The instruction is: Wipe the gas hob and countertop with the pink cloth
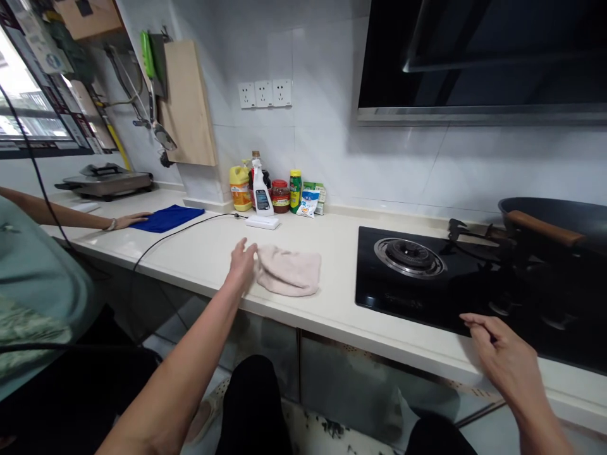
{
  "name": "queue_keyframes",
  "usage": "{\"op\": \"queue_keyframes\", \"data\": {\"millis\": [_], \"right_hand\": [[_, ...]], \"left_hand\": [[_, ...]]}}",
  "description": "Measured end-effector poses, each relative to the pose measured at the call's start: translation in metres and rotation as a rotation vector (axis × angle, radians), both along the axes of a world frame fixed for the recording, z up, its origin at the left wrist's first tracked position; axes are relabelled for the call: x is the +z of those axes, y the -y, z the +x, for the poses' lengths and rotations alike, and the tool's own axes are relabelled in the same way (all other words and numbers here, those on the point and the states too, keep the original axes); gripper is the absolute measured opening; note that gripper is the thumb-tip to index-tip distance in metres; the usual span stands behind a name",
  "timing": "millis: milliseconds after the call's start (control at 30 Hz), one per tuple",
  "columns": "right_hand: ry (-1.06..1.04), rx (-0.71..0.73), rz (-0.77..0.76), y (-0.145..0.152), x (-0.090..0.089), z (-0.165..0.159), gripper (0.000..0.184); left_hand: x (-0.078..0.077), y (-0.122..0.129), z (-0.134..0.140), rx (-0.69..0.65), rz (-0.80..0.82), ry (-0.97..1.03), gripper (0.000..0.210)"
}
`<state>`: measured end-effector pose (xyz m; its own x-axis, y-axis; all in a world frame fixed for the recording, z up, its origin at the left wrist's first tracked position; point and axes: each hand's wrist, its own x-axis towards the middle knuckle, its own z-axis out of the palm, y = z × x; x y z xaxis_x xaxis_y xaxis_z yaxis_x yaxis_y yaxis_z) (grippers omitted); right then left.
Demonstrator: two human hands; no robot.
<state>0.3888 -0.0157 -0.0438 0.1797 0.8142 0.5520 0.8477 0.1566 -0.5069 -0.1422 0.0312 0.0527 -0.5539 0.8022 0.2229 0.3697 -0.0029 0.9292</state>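
A pale pink cloth lies loosely folded on the cream countertop. At its left edge is my left hand, fingers slightly apart and slightly blurred; whether it touches the cloth I cannot tell. My right hand hovers by the front edge of the black gas stove, its fingers curled together with nothing visible in them. A round burner sits on the stove's left part.
To the left, another person's hand rests on a blue cloth. A white spray bottle, yellow jug and several jars stand at the wall. A cable crosses the counter. A wooden-handled wok stands far right.
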Motion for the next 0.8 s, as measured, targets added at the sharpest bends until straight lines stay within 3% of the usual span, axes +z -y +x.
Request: {"op": "queue_keyframes", "data": {"millis": [67, 200, 300, 400, 500, 633, 800], "right_hand": [[0.011, 0.004, -0.004, 0.0, -0.001, 0.0, 0.036], [0.043, 0.01, -0.001, -0.002, -0.004, 0.003, 0.038], [0.054, 0.009, -0.015, -0.002, -0.005, 0.004, 0.04], [0.053, 0.011, -0.019, -0.003, -0.004, 0.003, 0.041], [0.046, 0.03, -0.008, -0.004, -0.004, 0.004, 0.042], [0.076, 0.101, 0.024, -0.007, -0.007, 0.008, 0.042], [0.176, 0.22, 0.007, -0.009, 0.0, 0.003, 0.039]], "left_hand": [[0.002, 0.006, -0.006, 0.102, 0.037, -0.14, 0.059], [0.003, 0.009, 0.021, -0.089, 0.041, -0.523, 0.045], [-0.003, -0.001, 0.049, -0.175, -0.22, -0.791, 0.055], [-0.013, -0.005, 0.058, -0.199, -0.453, -0.944, 0.071], [-0.025, 0.009, 0.044, -0.219, -0.467, -1.016, 0.072], [-0.031, 0.034, 0.007, -0.167, -0.493, -1.017, 0.076], [-0.023, 0.023, -0.033, -0.059, -0.616, -0.954, 0.088]]}}
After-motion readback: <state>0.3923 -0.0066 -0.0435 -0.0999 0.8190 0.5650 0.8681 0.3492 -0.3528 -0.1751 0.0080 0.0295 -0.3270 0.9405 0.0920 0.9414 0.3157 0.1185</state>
